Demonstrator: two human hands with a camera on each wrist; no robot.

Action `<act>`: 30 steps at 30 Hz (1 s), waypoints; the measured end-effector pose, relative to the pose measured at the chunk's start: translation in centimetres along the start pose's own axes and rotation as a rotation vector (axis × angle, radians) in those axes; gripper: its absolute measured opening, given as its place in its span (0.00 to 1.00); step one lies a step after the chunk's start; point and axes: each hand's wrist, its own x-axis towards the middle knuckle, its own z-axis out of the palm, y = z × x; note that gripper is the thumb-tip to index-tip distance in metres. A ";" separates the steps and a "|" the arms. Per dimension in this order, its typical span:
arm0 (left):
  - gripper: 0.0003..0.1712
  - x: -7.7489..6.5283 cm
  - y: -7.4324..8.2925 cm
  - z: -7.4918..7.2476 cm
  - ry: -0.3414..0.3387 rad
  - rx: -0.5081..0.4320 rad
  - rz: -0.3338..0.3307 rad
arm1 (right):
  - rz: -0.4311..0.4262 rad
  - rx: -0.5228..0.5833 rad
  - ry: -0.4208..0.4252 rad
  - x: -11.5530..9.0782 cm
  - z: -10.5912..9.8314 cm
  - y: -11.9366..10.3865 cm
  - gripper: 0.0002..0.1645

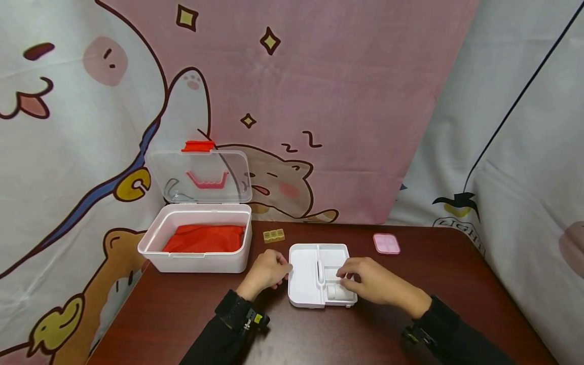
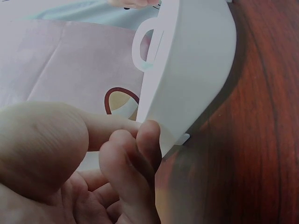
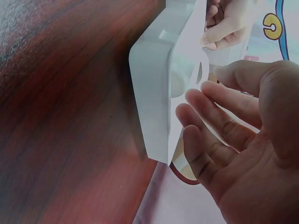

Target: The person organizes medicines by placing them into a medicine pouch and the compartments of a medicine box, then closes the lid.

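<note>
A flat white divided case (image 1: 303, 284) lies on the table, with a raised handle (image 1: 321, 264) along its middle. My left hand (image 1: 268, 271) pinches the case's left edge with thumb and fingertips, as the left wrist view also shows. In the case's lower right compartment sits a white cylindrical thing (image 1: 338, 292), perhaps a roll. My right hand (image 1: 376, 281) hovers over the right compartments, its fingers loosely bent and the thumb apart. The right wrist view shows nothing between those fingers (image 3: 205, 109).
At the left stands a white storage box (image 1: 201, 262) with red cloth (image 1: 205, 238) inside and its clear lid (image 1: 201, 175) raised. A small yellow compartmented box (image 1: 274, 235) lies behind the case. A small pink box (image 1: 386, 243) is at the back right. A printed curtain (image 1: 342, 126) hangs behind.
</note>
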 end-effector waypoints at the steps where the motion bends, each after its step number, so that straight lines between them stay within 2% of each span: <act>1: 0.09 0.0 0.0 0.0 0.001 0.001 0.003 | -0.006 0.001 0.003 0.0 0.0 0.1 0.10; 7: 0.09 -0.1 0.1 -0.1 0.000 -0.003 -0.003 | -0.013 -0.009 0.035 -0.3 -0.6 0.8 0.10; 13: 0.09 -0.2 0.1 -0.1 0.005 -0.008 0.012 | 0.116 -0.026 0.073 -0.5 -2.7 2.0 0.09; 15: 0.09 -0.3 0.2 -0.2 0.003 -0.009 0.010 | 0.148 -0.065 0.088 -0.6 -3.5 2.6 0.10; 20: 0.09 -0.1 0.2 -0.3 0.001 -0.018 -0.014 | 0.245 -0.156 0.090 -0.5 -5.5 5.1 0.19; 25: 0.10 0.0 0.0 -0.2 -0.007 -0.020 -0.005 | 0.314 -0.226 0.065 -1.0 -6.5 8.6 0.29; 30: 0.10 0.0 0.0 -0.1 -0.015 -0.026 -0.007 | 0.363 -0.231 0.013 -1.5 -6.9 11.4 0.34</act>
